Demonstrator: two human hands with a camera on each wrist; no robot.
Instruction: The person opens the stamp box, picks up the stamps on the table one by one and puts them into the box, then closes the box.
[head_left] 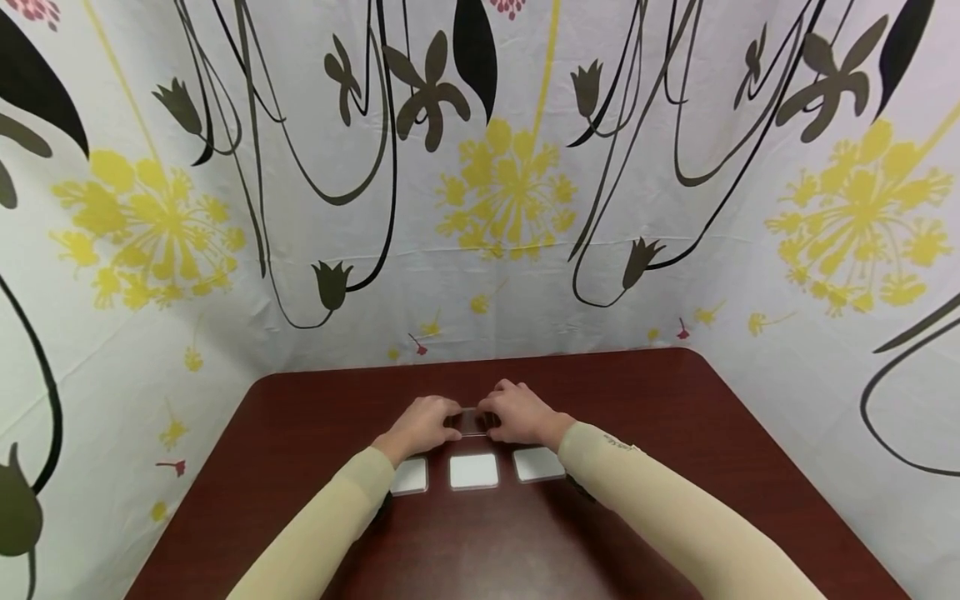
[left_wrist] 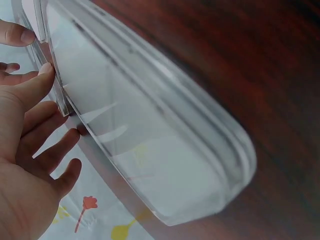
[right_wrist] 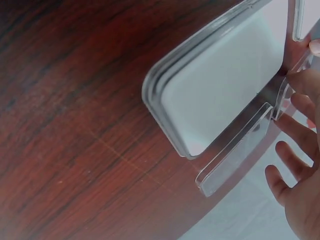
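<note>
Both hands meet over a clear, thin-edged plastic piece [head_left: 472,422] in the middle of the table. My left hand [head_left: 422,425] pinches its left end between thumb and fingers. At the other end, my right hand [head_left: 519,412] grips it the same way. In the left wrist view the edge of the clear piece [left_wrist: 63,101] shows between the fingers. On the near side, three clear-rimmed cases with white tops lie in a row: a left one [head_left: 409,477], a middle one [head_left: 474,471] and a right one [head_left: 538,464]. The forearms partly cover the outer two.
Another clear plastic piece [right_wrist: 235,157] lies beyond the right case in the right wrist view. The dark red-brown wooden table [head_left: 465,550] has rounded far corners. A white cloth [head_left: 502,292] with flower prints hangs behind and at both sides.
</note>
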